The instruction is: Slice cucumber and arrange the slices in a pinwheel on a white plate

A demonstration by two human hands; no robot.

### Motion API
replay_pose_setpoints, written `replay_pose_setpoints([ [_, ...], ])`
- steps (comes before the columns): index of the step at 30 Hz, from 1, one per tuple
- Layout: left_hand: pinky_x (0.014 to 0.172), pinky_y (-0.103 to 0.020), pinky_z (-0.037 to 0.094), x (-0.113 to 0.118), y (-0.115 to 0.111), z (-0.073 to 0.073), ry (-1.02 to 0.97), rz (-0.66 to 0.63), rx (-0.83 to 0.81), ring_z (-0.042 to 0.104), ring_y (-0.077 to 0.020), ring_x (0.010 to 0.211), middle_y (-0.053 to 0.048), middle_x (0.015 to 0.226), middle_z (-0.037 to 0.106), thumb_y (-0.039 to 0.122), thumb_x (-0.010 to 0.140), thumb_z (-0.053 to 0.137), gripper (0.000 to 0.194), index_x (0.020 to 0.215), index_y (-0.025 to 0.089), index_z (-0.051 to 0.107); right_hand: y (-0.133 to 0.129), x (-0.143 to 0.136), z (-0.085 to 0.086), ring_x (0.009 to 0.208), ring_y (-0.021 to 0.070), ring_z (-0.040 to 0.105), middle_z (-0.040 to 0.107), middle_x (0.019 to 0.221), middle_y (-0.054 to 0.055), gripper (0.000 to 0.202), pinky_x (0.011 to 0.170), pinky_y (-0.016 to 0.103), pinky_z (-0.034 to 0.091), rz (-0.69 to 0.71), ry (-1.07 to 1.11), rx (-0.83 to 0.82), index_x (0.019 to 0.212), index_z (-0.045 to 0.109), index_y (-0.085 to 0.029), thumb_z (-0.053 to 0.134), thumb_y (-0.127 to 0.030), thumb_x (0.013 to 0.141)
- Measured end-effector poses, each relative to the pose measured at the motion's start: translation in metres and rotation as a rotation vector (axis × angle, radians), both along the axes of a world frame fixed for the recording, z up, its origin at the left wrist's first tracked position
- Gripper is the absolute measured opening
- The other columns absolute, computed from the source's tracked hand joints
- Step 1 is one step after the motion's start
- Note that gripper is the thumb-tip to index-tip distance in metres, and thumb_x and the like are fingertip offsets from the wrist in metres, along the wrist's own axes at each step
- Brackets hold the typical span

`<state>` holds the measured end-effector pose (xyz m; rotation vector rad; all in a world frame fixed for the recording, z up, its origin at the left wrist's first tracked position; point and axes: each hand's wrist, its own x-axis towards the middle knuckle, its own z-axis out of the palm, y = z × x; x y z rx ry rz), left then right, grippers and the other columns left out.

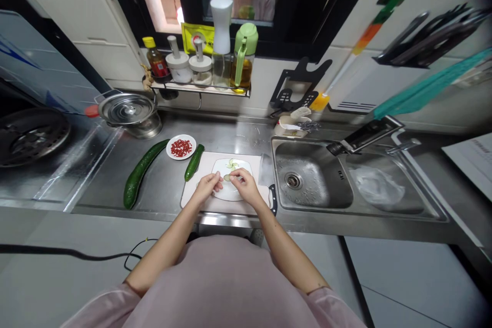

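Note:
A white plate (227,193) rests on a pale cutting board (209,205), with several thin green slices (231,164) fanned out near its far side. My right hand (244,185) is over the plate, its fingertips pinching a small cucumber slice (226,178). Over the plate's left side is my left hand (209,186), its fingers curled together near the slice; what they hold, if anything, is too small to make out. A short piece of cucumber (194,162) lies across the board's left edge. A knife blade and its dark dotted handle (273,199) are at the board's right edge.
Left of the board are a small plate of red pieces (181,147), a long cucumber (142,174) and a lidded steel pot (132,113). A double sink (313,174) is at the right. Bottles and jars stand on a rack (200,87) behind the counter.

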<state>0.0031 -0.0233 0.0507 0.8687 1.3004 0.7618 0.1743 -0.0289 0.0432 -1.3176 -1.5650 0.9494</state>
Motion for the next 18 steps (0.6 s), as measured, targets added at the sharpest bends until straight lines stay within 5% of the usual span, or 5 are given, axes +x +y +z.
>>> replay_pose_setpoints([
  [3,0.046,-0.017,0.031,0.001,0.000,0.007,-0.228,-0.107,-0.268,0.049,-0.0066,0.051,-0.003,0.066,0.061,0.071,0.077,0.051,0.061,0.084,0.013,0.065,0.001,0.001,0.010,0.096,0.0193,0.055,0.064,0.094,0.005,0.016,0.071,0.028,0.044,0.024,-0.003,0.065,0.086,0.067,-0.022,0.059,-0.035,0.085],
  [6,0.043,-0.016,0.028,0.004,0.003,0.012,-0.391,-0.085,-0.368,0.049,-0.0053,0.049,-0.001,0.065,0.059,0.061,0.076,0.061,0.048,0.084,0.014,0.065,0.002,0.001,0.014,0.099,0.0202,0.054,0.063,0.096,0.006,0.015,0.074,0.030,0.044,0.029,-0.005,0.097,0.086,0.067,-0.022,0.059,-0.035,0.085],
  [11,0.042,-0.015,0.028,0.004,0.007,0.012,-0.384,-0.030,-0.308,0.050,-0.0041,0.051,-0.001,0.071,0.062,0.037,0.067,0.075,0.030,0.083,0.014,0.065,0.001,0.003,0.010,0.099,0.0207,0.055,0.063,0.096,0.006,0.014,0.077,0.032,0.044,0.031,-0.032,0.104,0.087,0.068,-0.023,0.060,-0.034,0.085],
  [18,0.045,-0.016,0.024,0.003,0.006,0.014,-0.243,-0.037,-0.135,0.048,-0.0045,0.054,-0.001,0.073,0.062,0.041,0.061,0.077,0.033,0.078,0.015,0.064,-0.001,0.003,0.009,0.095,0.0195,0.054,0.064,0.092,0.005,0.014,0.072,0.030,0.043,0.049,-0.069,0.096,0.083,0.066,-0.022,0.061,-0.036,0.084],
])
